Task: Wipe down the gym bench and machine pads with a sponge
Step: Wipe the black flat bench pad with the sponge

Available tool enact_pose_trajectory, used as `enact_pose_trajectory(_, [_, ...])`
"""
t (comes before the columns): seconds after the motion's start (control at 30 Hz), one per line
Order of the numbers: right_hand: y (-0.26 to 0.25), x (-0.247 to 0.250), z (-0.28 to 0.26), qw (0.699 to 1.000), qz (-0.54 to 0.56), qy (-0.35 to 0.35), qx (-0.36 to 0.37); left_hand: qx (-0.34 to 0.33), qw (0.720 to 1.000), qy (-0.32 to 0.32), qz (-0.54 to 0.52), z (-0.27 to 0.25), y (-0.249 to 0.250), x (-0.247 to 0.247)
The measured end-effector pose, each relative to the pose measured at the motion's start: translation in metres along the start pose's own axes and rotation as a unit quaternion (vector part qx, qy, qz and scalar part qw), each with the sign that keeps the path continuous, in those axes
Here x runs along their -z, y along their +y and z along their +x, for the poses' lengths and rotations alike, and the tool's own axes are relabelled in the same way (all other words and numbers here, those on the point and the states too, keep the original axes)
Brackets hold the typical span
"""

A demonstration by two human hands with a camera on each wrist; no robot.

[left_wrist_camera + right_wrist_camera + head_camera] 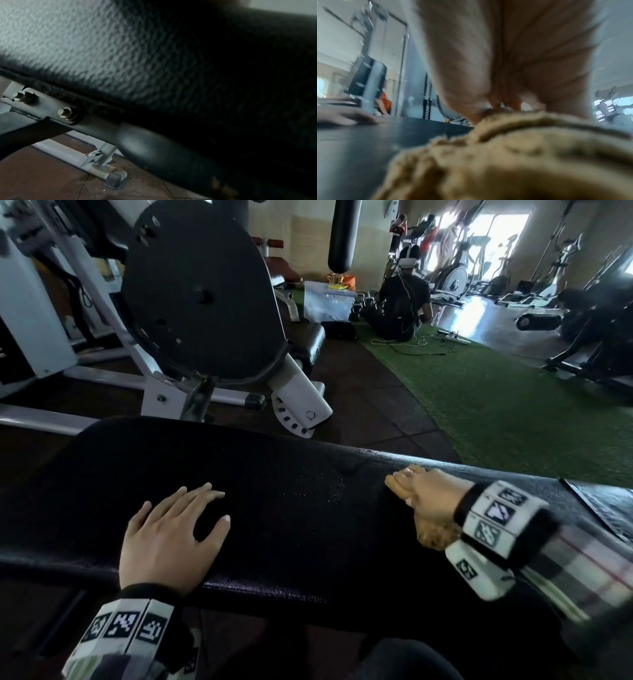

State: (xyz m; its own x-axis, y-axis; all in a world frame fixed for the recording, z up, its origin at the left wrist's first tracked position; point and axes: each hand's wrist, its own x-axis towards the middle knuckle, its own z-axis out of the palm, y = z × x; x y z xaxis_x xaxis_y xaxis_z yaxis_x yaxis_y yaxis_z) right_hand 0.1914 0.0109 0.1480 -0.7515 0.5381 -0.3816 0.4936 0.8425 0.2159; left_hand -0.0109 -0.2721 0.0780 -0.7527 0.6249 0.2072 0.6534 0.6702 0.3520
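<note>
A long black padded bench [291, 525] runs across the head view, with a faint patch of droplets near its middle. My left hand [178, 522] lies flat on the pad at the left, fingers spread, holding nothing. On the right of the pad, my right hand [428, 494] holds a tan sponge [395, 484] down, fingers over its top and thumb at its near side. A fuzzy tan part [436, 537] shows under the wrist. The right wrist view shows the sponge [513, 155] filling the foreground beneath my palm [505, 54]. Only the textured pad [102, 47] appears in the left wrist view.
A weight machine with a big black disc [202, 292] and white frame stands just beyond the bench. A person [404, 302] sits on the green turf [496, 405] beside a clear plastic box [329, 301]. Under the pad are frame bolts [67, 113] and a rubber foot [115, 178].
</note>
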Motion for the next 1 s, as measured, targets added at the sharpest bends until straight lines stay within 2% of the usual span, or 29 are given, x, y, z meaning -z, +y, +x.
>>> enact_pose_trajectory(0.13, [-0.034,0.005,-0.012,0.999,-0.012,-0.004,0.04,0.001,1.0,-0.001,-0.002,0.001,0.001,0.002])
enact_pose_trajectory(0.3, [-0.048,0.022,0.02,0.999,-0.006,0.004,0.049,-0.002,1.0,-0.009,0.001,0.0,0.001,0.002])
enact_pose_trajectory(0.43, [-0.029,0.026,0.037,1.0,-0.001,0.016,0.012,-0.003,1.0,-0.008,0.008,0.0,-0.001,0.001])
enact_pose_trajectory(0.53, [-0.011,0.018,0.031,0.999,0.034,0.019,-0.015,-0.003,1.0,-0.011,0.008,0.001,-0.001,0.001])
enact_pose_trajectory(0.73, [0.003,0.027,0.042,0.996,0.03,-0.01,-0.081,0.001,1.0,-0.011,0.002,0.001,-0.001,0.0])
enact_pose_trajectory(0.9, [-0.012,0.052,0.079,0.997,0.033,0.02,-0.067,0.006,1.0,-0.006,0.0,0.002,-0.002,-0.001])
enact_pose_trajectory(1.0, [-0.027,0.056,0.093,0.998,0.066,0.024,0.0,0.004,1.0,-0.004,0.001,0.003,-0.003,-0.001])
